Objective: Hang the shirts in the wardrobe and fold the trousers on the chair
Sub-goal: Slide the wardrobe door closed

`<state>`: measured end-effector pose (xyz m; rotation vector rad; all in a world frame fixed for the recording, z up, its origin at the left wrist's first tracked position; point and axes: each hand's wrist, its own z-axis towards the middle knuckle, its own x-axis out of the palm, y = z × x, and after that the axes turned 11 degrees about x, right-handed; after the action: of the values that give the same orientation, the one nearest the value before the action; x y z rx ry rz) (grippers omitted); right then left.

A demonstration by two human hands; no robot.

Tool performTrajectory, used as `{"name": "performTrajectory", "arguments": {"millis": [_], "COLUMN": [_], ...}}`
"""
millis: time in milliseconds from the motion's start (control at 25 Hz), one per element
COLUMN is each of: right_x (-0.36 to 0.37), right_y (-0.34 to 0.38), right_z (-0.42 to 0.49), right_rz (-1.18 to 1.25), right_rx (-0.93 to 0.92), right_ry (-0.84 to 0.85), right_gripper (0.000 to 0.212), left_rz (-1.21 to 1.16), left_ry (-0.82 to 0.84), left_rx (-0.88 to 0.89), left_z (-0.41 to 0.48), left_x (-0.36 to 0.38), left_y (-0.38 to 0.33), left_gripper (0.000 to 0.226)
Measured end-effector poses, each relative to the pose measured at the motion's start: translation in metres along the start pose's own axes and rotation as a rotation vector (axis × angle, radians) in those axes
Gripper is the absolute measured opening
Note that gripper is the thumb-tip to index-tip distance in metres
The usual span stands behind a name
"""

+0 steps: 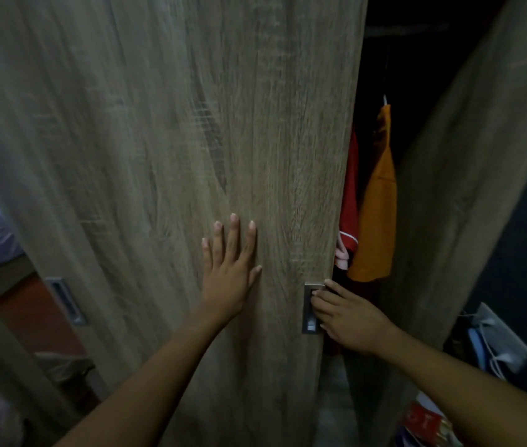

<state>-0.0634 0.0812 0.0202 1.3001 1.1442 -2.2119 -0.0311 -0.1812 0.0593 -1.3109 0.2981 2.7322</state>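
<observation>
Left hand (228, 275) presses flat, fingers straight, on the wardrobe door (159, 156); right hand (349, 317) curls its fingers into the recessed handle (307, 314) at the door's right edge. Right of the door hang 2 shirts (378, 204), likely soft and light. The stiff panel likely slides heavily.

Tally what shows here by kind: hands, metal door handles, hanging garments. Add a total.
Hands: 2 (left hand, right hand)
Metal door handles: 2 (near handle, far-left handle)
Hanging garments: 2 (red garment, orange garment)
Total: 6
</observation>
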Motion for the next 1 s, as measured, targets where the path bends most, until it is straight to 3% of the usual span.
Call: {"name": "performTrajectory", "arguments": {"millis": [720, 1000], "right_x": [0.012, 0.019], "right_y": [-0.081, -0.098], "right_z": [-0.103, -0.132], "right_rz": [-0.063, -0.138], "right_rx": [0.263, 0.296], "right_ry": [0.129, 0.207], "right_gripper": [0.037, 0.049], "left_rz": [-0.078, -0.006], "left_ry": [0.026, -0.027], "left_rx": [0.168, 0.26], "left_z": [0.05, 0.058], "left_x": [0.022, 0.031], "left_y": [-0.125, -0.149], "left_gripper": [0.089, 0.086]}}
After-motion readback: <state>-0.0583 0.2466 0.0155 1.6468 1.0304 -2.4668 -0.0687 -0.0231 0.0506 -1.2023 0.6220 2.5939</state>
